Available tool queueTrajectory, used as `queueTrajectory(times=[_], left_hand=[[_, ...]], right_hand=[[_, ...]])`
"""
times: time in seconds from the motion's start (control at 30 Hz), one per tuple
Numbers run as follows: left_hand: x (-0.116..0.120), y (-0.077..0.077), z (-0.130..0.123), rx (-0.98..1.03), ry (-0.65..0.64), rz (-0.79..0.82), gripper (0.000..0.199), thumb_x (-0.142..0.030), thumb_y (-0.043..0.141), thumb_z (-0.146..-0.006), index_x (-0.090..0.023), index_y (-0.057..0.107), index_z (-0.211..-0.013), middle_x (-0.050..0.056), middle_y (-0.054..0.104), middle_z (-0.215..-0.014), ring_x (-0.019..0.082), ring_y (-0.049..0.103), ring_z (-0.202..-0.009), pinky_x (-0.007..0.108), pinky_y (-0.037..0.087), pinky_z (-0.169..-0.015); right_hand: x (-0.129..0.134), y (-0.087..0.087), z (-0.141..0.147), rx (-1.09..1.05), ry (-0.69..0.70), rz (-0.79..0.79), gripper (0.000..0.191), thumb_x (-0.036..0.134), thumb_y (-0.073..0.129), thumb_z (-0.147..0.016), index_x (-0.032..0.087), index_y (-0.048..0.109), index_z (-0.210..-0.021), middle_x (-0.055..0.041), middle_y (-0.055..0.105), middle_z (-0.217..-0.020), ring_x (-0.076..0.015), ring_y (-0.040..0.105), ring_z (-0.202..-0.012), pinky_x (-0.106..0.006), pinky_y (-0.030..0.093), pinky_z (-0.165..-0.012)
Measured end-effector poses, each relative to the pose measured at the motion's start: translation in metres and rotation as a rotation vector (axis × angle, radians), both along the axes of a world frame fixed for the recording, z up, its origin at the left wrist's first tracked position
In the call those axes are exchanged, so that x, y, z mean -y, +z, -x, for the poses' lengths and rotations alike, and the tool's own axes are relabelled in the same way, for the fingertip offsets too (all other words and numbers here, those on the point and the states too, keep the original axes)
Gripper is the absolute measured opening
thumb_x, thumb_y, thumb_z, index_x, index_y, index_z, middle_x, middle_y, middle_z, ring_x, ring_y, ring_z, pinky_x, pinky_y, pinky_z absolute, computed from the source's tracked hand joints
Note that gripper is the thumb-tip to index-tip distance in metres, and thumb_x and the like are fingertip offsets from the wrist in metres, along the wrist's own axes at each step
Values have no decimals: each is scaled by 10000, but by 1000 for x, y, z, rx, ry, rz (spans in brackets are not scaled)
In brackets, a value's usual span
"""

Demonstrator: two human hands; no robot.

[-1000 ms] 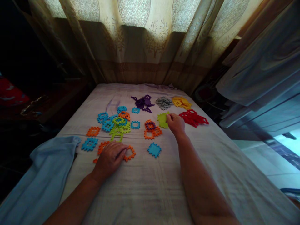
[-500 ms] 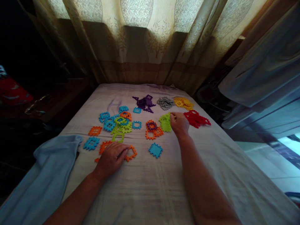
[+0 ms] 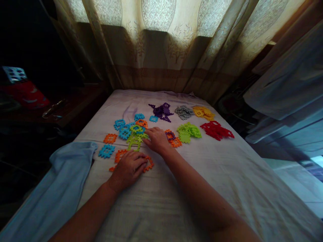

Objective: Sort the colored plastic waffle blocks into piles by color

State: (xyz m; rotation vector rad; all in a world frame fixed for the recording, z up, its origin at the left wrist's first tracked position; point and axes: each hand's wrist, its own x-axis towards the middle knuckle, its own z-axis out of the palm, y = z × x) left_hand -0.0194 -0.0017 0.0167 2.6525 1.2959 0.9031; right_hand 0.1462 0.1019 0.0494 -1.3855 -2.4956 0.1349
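My left hand (image 3: 130,167) rests low on the sheet, fingers bent over an orange square piece (image 3: 149,164); its fingertips touch that piece. Another orange piece (image 3: 120,155) lies partly under this hand. My right hand (image 3: 156,138) reaches into the right side of a mixed pile, its fingers apart at the light green pieces (image 3: 136,137), with nothing seen held. Blue pieces (image 3: 124,132) lie at the pile's left. Just right of my right hand are a purple ring piece (image 3: 170,135) and an orange piece (image 3: 176,142).
Separate heaps of purple (image 3: 162,111), grey (image 3: 184,112), yellow (image 3: 204,113), green (image 3: 188,131) and red (image 3: 217,130) pieces lie farther back and right on the sheet (image 3: 161,215). A light blue cloth (image 3: 73,174) hangs over the left edge. A curtain (image 3: 161,67) stands behind.
My right hand has moved left from the green heap to the mixed pile, and its fingers have spread. My left hand stays by the orange piece. The view has shifted slightly.
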Motion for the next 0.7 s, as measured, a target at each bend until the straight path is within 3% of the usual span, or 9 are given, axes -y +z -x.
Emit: queueTrajectory(times=[0.13,0.3,0.57,0.7], left_hand=[[0,-1,1,12,0,23,198,-246,536,-935,-215,718,-1006,70,724,-1036,213,637,-943,418,500,-894],[1,-2,1,35,2,39,198,-241,537,-931,-217,719,-1004,70,725,-1034,211,642,-947,403,503,-889],[0,-4,2,45,-7,17,198,-238,528,-941,-204,710,-1011,76,729,-1038,216,649,-966,405,510,-886],[0,-5,1,63,5,19,201,-245,530,-939,-205,718,-997,79,728,-1026,214,648,-945,411,513,-879]], right_hand=[[-14,-2,14,55,-94,60,383,430,604,-872,186,647,-1164,-149,689,-1195,-310,556,-1157,-439,421,-960],[-18,-3,17,12,-158,143,428,398,629,-837,187,603,-1208,-138,681,-1204,-299,579,-1139,-415,427,-950],[-6,16,-5,-215,-160,260,412,262,624,-814,188,580,-1217,-57,714,-1084,-190,655,-954,-298,475,-837],[-2,12,-19,-145,-148,158,321,268,625,-832,186,650,-1141,-85,706,-1145,-211,631,-1049,-324,451,-935]])
